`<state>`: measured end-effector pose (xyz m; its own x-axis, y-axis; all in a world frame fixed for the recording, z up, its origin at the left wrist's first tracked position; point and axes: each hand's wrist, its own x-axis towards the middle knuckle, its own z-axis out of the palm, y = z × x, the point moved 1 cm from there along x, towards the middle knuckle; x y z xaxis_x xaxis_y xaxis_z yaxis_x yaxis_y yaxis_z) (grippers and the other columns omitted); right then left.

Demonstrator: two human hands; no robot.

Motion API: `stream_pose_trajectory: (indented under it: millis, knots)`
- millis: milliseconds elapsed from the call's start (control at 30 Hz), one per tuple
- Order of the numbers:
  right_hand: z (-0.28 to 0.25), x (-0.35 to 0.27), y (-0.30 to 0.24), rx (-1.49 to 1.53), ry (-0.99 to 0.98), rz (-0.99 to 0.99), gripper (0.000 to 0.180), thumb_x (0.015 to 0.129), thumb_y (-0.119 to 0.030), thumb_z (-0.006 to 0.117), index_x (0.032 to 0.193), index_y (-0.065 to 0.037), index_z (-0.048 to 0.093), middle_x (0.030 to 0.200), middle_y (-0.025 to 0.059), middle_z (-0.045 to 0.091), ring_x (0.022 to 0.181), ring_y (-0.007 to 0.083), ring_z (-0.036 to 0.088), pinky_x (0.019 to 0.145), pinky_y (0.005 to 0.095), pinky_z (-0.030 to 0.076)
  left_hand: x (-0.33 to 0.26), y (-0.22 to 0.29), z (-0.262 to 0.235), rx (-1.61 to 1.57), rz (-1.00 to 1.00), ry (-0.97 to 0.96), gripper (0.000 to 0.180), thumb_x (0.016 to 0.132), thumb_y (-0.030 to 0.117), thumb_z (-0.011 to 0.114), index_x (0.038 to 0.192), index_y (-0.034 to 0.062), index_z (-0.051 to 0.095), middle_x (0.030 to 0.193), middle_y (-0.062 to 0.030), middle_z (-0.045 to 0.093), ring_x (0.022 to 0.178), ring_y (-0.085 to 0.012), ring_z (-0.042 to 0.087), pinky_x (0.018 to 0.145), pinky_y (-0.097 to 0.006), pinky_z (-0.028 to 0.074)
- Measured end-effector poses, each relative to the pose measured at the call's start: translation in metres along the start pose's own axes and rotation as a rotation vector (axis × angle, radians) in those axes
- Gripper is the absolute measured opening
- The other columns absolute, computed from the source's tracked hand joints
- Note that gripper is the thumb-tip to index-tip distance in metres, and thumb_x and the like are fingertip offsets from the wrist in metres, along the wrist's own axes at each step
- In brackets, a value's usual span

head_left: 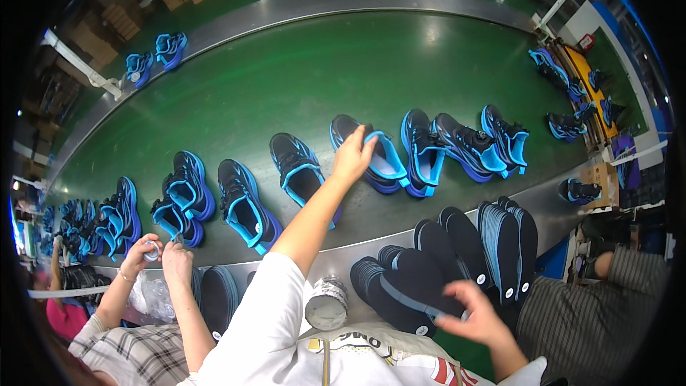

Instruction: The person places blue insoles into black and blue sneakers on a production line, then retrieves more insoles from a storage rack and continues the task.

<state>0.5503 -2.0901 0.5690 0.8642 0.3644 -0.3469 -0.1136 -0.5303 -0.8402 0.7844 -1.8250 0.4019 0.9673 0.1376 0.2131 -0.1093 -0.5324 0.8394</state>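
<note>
L hand (354,156) reaches over the green conveyor belt (300,78), fingers curled onto the collar of a black-and-blue sneaker (371,157) mid-belt. R hand (475,314) pinches the top black insole (418,286) of a stack just below that sneaker, on the near steel edge. Grey tape roll (326,304) left of stack.
</note>
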Motion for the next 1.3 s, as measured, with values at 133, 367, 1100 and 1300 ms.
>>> stream_pose_trajectory:
  millis: [133,367,1100,1300]
  knots:
    - [-0.019,0.091,-0.033,-0.562,0.281,-0.484,0.037,0.063,-0.015,0.07,0.095,-0.001,0.058,0.11,0.0202,0.05,0.082,0.0299,0.052,0.074,0.0332,0.044,0.001,-0.01,-0.013,-0.324,-0.201,0.047,0.045,0.083,0.039,0.051,0.093,-0.0047,0.055,0.067,-0.0033,0.054,0.065,-0.0112,0.05,0.058,-0.024,0.04]
    - [0.024,0.201,-0.025,-0.986,0.157,-0.542,0.01,0.068,-0.009,0.054,0.066,-0.003,0.061,0.093,0.0108,0.058,0.077,0.024,0.054,0.07,0.0331,0.044,-0.02,-0.009,-0.013,-0.487,-0.441,-0.134,0.042,0.082,0.042,0.052,0.089,0.0007,0.059,0.058,0.0018,0.047,0.044,-0.0063,0.041,0.04,-0.021,0.032]
    - [0.04,0.271,-0.009,-0.888,-0.34,-0.156,0.017,0.069,-0.017,0.056,0.074,-0.003,0.064,0.086,0.0178,0.057,0.086,0.0302,0.055,0.077,0.0387,0.045,-0.022,0.002,-0.025,-0.301,-0.33,-0.222,0.055,0.078,0.043,0.057,0.1,-0.0067,0.057,0.062,-0.0045,0.053,0.058,-0.0076,0.046,0.05,-0.024,0.036]
    - [0.077,0.294,0.033,-0.984,-0.001,-0.346,0.014,0.072,-0.014,0.054,0.072,-0.003,0.062,0.09,0.0164,0.053,0.085,0.0295,0.052,0.074,0.0378,0.045,-0.022,-0.003,-0.019,-0.448,-0.349,-0.254,0.043,0.084,0.036,0.053,0.098,-0.0043,0.058,0.079,-0.0069,0.06,0.072,-0.0083,0.051,0.063,-0.022,0.04]
